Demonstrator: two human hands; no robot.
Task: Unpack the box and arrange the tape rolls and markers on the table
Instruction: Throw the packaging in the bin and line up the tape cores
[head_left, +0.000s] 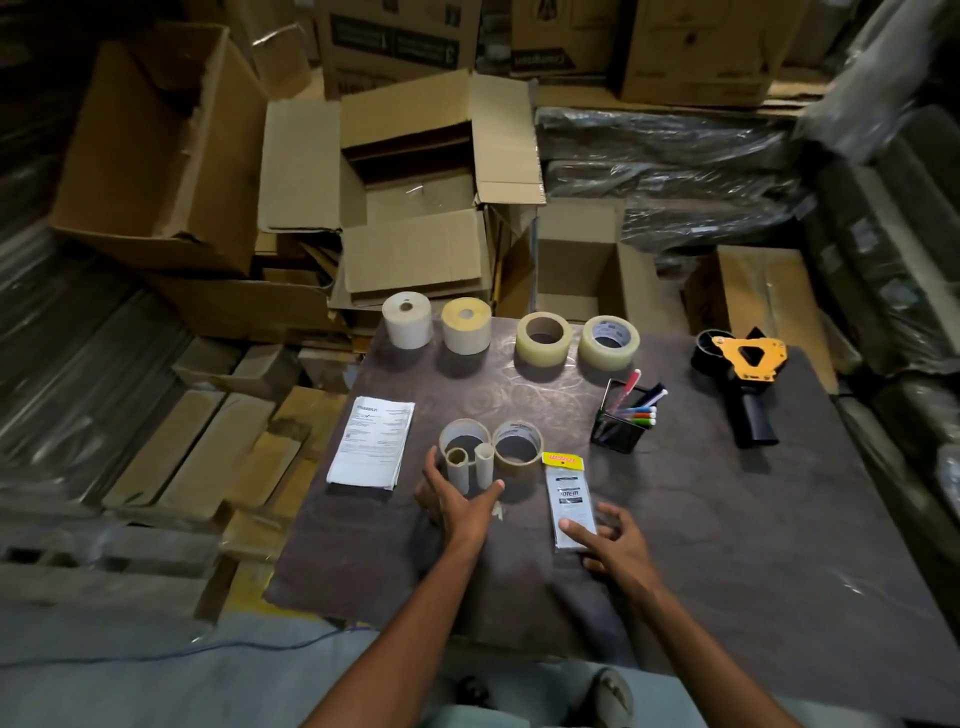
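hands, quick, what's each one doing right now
Left hand: open, fingers spread around the small cardboard tubes, no firm grasp visible.
Right hand: open, fingertips resting on the flat packet, not holding it.

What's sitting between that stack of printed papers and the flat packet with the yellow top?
In the head view, the left hand cups two small tubes, with two tape rings just behind.

Back row: four rolls (511, 332) along the table (727, 545) far edge
Right: dispenser (743, 379)
Left: papers (371, 441)
Centre: marker holder (621, 423)
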